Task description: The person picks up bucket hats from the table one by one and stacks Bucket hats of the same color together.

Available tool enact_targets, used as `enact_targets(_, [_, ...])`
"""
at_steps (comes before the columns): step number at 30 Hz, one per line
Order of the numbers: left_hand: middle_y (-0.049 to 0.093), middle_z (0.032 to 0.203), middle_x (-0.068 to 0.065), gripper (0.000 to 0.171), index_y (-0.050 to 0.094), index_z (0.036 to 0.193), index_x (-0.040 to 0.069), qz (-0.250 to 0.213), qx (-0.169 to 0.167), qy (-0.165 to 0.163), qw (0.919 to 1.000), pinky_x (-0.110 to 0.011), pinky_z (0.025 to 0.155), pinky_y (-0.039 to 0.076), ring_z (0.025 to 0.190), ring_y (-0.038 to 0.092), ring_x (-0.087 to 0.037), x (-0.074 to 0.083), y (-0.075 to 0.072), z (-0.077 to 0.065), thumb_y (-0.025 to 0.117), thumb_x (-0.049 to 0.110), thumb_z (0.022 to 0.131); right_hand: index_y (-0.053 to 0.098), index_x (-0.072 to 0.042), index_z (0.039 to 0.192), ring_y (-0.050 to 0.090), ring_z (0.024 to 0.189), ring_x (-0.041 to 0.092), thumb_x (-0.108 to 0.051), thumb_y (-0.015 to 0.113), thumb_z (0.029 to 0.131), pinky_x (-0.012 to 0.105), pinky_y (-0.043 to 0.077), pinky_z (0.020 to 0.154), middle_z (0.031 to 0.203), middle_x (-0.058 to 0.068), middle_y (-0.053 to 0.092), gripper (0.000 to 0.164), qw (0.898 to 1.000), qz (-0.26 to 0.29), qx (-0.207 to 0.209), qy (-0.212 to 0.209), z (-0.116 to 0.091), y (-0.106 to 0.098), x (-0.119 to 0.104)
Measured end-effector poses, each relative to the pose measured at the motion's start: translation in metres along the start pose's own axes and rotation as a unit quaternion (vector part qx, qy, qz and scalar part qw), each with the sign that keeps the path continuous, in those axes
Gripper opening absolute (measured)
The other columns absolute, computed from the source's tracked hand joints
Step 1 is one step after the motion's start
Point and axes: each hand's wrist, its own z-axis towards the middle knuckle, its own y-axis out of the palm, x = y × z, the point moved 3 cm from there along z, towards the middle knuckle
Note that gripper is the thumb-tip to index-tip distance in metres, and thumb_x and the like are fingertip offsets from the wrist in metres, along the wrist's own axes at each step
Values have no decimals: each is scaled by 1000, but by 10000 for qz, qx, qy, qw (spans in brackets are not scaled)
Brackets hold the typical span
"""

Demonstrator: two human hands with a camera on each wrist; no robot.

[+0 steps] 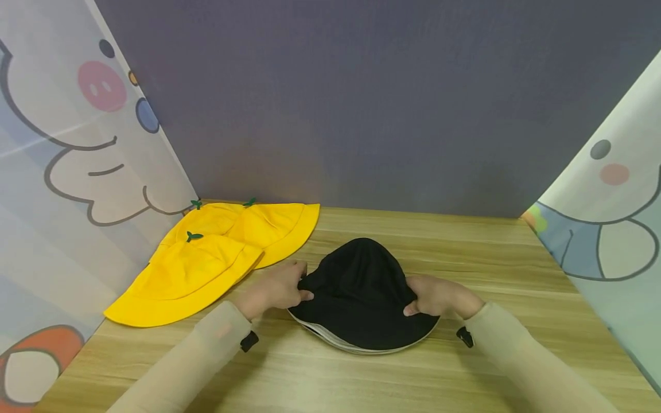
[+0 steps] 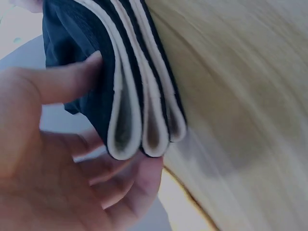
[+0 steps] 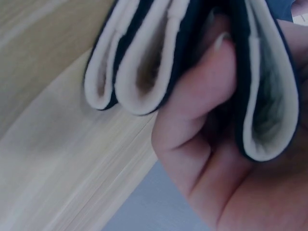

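Three black bucket hats with pale lining lie folded flat in a stack on the table; the top black hat (image 1: 361, 298) hides most of the others in the head view. My left hand (image 1: 279, 287) grips its left side, thumb on top, with fingertips near the fold of the second black hat (image 2: 155, 120) in the left wrist view. At the other side, my right hand (image 1: 436, 295) pinches the top hat's brim. In the right wrist view, its fingers (image 3: 202, 86) slip between that hat and the lower hats (image 3: 144, 86), leaving a gap.
Several yellow hats (image 1: 181, 269) with green sprout tips overlap at the back left of the wooden table (image 1: 516, 269). A grey panel (image 1: 361, 103) rises behind. Cartoon-printed walls (image 1: 67, 143) flank both sides.
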Motion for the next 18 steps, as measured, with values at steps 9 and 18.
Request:
enact_targets(9, [57, 93, -2, 41, 55, 103, 8, 722, 242, 52, 9971, -34, 77, 44, 86, 52, -18, 12, -5, -4, 69, 38, 79, 52, -6, 117, 51, 103, 23, -19, 69, 78, 42, 41, 89, 112, 3, 57, 44, 9999, -43, -113, 48, 2, -3, -4])
enact_targets(18, [41, 130, -13, 70, 39, 134, 7, 1952, 1001, 1297, 9670, -45, 92, 37, 116, 37, -29, 70, -10, -26, 58, 51, 84, 50, -5, 121, 49, 108, 26, -22, 70, 78, 43, 40, 90, 118, 6, 54, 51, 9995, -149, -88, 246, 2, -3, -3])
